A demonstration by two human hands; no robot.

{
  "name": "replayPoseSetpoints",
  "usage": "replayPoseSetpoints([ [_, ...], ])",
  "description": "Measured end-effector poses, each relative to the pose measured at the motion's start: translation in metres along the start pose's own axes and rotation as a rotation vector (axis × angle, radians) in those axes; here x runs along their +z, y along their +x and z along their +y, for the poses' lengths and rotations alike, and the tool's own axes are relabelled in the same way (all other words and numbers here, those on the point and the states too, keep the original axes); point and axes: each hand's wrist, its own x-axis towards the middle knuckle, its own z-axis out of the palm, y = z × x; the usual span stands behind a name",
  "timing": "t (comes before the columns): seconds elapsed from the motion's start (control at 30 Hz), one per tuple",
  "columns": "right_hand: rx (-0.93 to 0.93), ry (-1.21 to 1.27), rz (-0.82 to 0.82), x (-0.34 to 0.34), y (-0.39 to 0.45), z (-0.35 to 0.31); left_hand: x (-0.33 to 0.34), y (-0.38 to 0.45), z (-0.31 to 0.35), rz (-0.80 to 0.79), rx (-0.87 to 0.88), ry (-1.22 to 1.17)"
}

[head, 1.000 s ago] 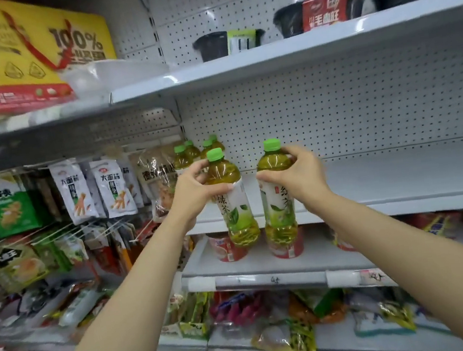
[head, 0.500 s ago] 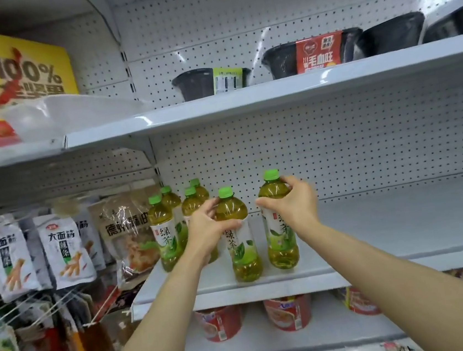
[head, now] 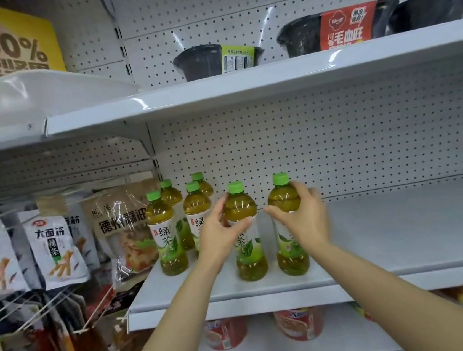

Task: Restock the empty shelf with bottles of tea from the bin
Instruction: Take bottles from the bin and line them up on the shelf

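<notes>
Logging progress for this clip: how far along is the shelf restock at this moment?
Done: four green-capped tea bottles stand at the white metal shelf's left end. In hand: left hand and right hand each grip another bottle, both standing on the shelf near its front edge. Left: the shelf's bare right stretch; the bin is out of view.

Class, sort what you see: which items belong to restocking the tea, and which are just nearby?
Job: green-capped tea bottles, left hand, right hand, white metal shelf.
Nearby: hanging snack packets, black bowls, red cups.
</notes>
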Motion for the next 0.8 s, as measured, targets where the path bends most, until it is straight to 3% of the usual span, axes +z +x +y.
replayPoseSetpoints([
  [0.27,0.082,0.137,-0.110,0.011,-0.043,0.034,0.037,-0.028,-0.033,0.171,-0.166,0.252],
  [0.8,0.187,0.202,0.020,0.074,0.036,0.051,0.070,0.061,-0.068,0.356,-0.274,0.147],
])
